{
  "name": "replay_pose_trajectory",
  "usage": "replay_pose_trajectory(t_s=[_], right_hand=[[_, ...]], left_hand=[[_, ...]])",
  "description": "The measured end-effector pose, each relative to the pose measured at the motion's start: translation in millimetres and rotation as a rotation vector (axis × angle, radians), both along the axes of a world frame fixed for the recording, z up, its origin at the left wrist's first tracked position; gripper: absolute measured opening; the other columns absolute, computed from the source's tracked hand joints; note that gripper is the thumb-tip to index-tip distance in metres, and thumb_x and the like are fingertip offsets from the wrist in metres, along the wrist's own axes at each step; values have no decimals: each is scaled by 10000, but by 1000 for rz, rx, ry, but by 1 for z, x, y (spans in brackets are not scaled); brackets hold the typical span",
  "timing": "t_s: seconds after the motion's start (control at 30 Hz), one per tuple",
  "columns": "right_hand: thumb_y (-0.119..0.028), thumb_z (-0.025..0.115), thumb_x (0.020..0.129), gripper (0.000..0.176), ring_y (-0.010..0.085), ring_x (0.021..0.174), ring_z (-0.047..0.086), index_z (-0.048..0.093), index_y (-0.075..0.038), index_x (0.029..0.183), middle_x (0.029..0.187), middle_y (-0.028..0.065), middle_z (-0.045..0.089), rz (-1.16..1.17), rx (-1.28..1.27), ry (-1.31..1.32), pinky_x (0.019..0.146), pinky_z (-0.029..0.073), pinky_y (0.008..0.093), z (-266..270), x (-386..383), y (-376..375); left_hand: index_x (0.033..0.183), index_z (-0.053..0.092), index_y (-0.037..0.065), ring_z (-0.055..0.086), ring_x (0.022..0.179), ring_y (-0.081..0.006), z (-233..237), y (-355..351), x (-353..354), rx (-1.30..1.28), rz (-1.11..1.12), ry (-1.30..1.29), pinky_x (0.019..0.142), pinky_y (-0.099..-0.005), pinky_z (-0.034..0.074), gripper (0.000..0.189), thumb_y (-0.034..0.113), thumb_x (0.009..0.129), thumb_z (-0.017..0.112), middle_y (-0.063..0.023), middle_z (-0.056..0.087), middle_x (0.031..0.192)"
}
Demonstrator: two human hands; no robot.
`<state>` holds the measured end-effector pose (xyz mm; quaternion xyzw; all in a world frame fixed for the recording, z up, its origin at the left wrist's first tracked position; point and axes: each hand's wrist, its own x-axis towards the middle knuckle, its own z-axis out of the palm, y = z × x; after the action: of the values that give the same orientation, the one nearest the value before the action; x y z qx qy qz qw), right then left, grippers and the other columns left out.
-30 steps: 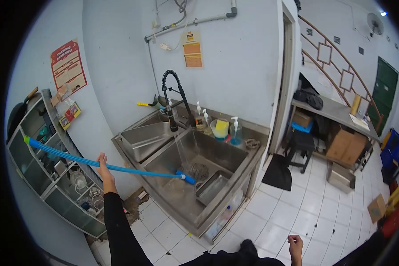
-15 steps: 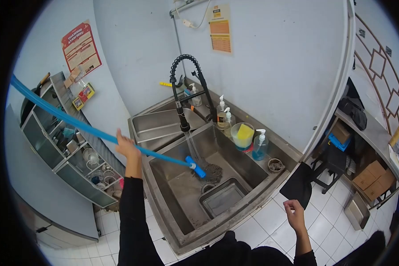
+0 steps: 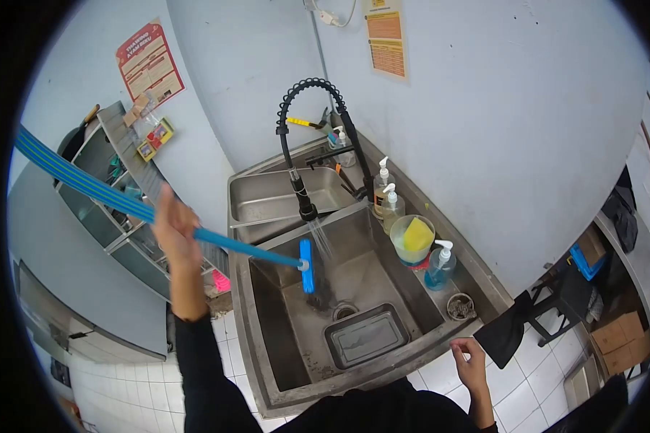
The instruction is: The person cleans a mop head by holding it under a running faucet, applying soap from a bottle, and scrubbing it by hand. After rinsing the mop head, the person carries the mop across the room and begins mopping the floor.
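Note:
My left hand point(image 3: 177, 232) is closed around the blue handle of a mop point(image 3: 249, 250). The long handle slants from the upper left down into the sink, and its blue head point(image 3: 307, 267) hangs over the left part of the deep basin. Little of the mop's grey strands shows behind the head. Water sprays beside it from the black spring-necked faucet point(image 3: 308, 211). My right hand point(image 3: 471, 364) is off the sink's front right edge, its fingers curled to the thumb with nothing visible in them. A rectangular metal tray point(image 3: 368, 338) lies on the basin floor near the drain.
Along the sink's point(image 3: 267, 361) right ledge stand pump bottles point(image 3: 440, 268), a tub with a yellow sponge point(image 3: 417, 235) and a small bowl point(image 3: 460, 306). A black stool point(image 3: 556, 307) is at the right. A glass-fronted cabinet point(image 3: 87, 206) stands at the left.
The mop head has risen and turned more upright, and its strands have left the spot under the spray. My left hand has moved up and left in view. The camera view has shifted.

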<state>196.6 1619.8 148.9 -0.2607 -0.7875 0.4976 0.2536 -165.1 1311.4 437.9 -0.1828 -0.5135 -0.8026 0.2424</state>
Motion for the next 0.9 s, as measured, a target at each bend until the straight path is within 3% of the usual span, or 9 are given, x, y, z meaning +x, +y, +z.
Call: replay_pose_trajectory(t_s=[0.13,0.23,0.33,0.43,0.5,0.63,0.73,0.83,0.9], right_hand=[[-101,592,849,100,219,799,600,623,-26,909,863,110,616,101,-2,36,719,461,304,16,-28,23],[-98,588,851,100,222,784,600,622,-23,907,858,113,609,185,-10,34,715,459,303,30,-43,33],[-89,588,847,96,217,754,603,623,-28,912,850,106,603,249,21,25,712,461,300,25,-57,39],[-82,591,843,94,211,750,602,625,-34,917,847,103,602,248,31,19,709,463,294,29,-70,39],[-77,593,840,94,207,758,600,625,-37,919,849,101,602,254,7,44,706,464,290,30,-81,34],[-77,593,840,99,187,776,601,624,-33,924,856,98,603,349,-24,21,715,468,288,33,-95,22],[-76,593,840,102,184,776,603,625,-32,927,858,97,604,345,-33,23,722,469,287,35,-100,19],[-86,597,841,115,178,793,612,627,-37,940,870,94,604,358,-32,6,709,478,276,33,-106,19],[-83,593,844,112,174,798,613,626,-32,938,870,93,604,383,-35,-7,711,477,273,35,-109,15]], left_hand=[[542,388,160,309,389,-89,-160,24,-20,-102,215,-286,402,-248,276,388,213,881,570,32,316,448],[529,363,151,307,392,-88,-144,15,-5,-178,111,-231,396,-253,279,410,206,881,564,28,313,449],[524,355,143,287,383,-89,-91,5,27,-82,75,-100,391,-252,274,419,204,885,559,23,310,443],[519,325,144,270,372,-87,-108,-13,32,109,201,-24,390,-256,266,436,198,895,538,24,285,433],[514,290,150,254,365,-81,-215,-4,-2,212,489,-253,388,-255,252,459,198,918,504,29,256,426],[519,295,154,253,364,-71,-170,12,30,140,93,-189,376,-245,233,464,227,935,489,34,273,423],[527,306,152,235,351,-66,-141,15,51,104,248,-92,366,-236,216,454,228,931,499,37,278,423],[529,318,150,229,344,-54,-190,10,26,126,366,-160,350,-233,202,446,216,926,512,40,264,411],[530,319,145,238,344,-54,-177,5,23,130,333,-159,343,-238,206,445,209,926,512,39,266,408]])
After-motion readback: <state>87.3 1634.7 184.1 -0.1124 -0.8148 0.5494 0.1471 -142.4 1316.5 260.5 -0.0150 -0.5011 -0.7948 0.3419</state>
